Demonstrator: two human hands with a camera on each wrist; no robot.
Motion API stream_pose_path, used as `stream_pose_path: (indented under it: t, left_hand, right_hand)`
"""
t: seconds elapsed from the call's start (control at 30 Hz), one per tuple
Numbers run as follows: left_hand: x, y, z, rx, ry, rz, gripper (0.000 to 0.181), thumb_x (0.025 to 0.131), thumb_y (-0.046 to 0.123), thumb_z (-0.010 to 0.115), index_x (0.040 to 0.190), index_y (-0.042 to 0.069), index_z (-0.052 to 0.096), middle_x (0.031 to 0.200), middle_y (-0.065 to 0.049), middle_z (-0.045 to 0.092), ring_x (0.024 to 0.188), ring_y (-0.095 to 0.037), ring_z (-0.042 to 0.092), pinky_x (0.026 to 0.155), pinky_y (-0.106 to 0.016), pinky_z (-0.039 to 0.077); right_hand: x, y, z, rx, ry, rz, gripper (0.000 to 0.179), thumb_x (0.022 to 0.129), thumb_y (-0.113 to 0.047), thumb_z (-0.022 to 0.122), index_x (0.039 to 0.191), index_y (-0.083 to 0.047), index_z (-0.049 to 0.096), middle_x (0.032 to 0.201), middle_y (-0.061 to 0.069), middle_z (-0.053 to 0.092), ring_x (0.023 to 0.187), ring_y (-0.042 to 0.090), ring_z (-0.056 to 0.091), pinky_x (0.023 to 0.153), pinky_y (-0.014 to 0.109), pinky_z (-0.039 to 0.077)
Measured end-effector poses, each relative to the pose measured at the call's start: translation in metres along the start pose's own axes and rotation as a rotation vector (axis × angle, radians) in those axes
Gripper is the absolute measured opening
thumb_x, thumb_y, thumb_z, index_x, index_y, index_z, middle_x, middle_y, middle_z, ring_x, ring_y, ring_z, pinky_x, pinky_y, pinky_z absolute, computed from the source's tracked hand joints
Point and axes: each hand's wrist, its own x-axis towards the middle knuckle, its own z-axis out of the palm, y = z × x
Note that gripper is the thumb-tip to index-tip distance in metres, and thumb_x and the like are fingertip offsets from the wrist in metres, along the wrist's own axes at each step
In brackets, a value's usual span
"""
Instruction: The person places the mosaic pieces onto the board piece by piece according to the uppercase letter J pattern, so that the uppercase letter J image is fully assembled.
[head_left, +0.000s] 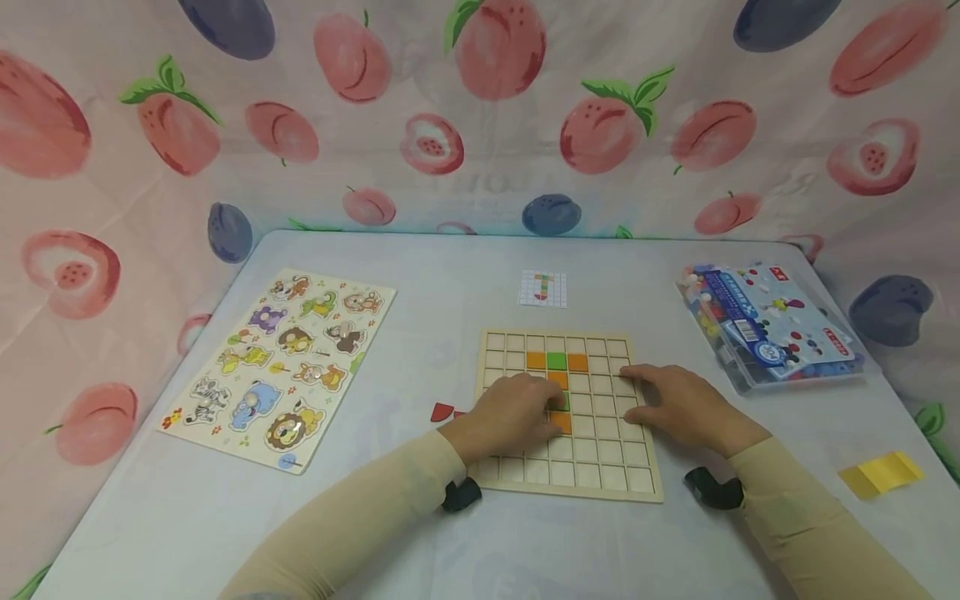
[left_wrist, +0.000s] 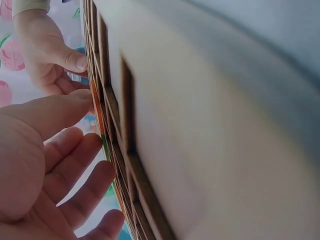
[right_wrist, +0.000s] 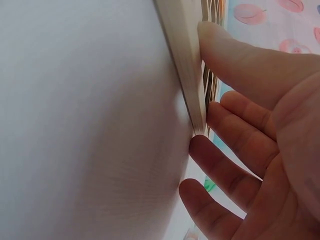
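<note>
Here's your left hand (head_left: 510,410) over the wooden grid board (head_left: 610,452), fingers loosely spread, thumb at the lowest orange tile (head_left: 561,423). Your right hand (head_left: 693,408), fingers apart, touches the board's right edge. Board's on the counter (head_left: 397,533), between animal puzzle (head_left: 251,375) and plastic case (head_left: 776,325), pattern card (head_left: 543,289) beyond.

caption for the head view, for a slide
Left hand over orange and green tiles in a wooden grid board, right hand at its edge.

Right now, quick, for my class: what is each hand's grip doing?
Left hand: open, over the colored tiles.
Right hand: open, touching the right edge of the grid board.
</note>
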Motion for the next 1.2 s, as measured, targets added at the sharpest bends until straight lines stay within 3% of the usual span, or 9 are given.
stream_pose_path:
  t: [0.37,1.2]
  left_hand:
    - [0.0020,0.0009,0.0024,0.046,0.040,0.012,0.019,0.089,0.030,0.077,0.101,0.017,0.072,0.087,0.011,0.066,0.082,-0.009,0.059,0.070,-0.026,0.047]
    - [0.0017,-0.0009,-0.0003,0.004,0.032,-0.015,0.019,0.087,0.025,0.078,0.104,0.017,0.072,0.093,0.011,0.068,0.086,-0.010,0.060,0.073,-0.025,0.047]
  right_hand:
    - [-0.0004,-0.0012,-0.0005,-0.002,0.007,-0.008,0.065,0.088,-0.030,0.078,0.142,-0.003,0.053,0.139,0.026,0.053,0.129,0.049,0.045,0.103,0.063,0.035]
    - [-0.0001,0.0006,-0.0005,0.002,-0.001,-0.016,0.065,0.089,-0.031,0.077,0.142,-0.003,0.053,0.141,0.025,0.052,0.130,0.049,0.045,0.103,0.063,0.035]
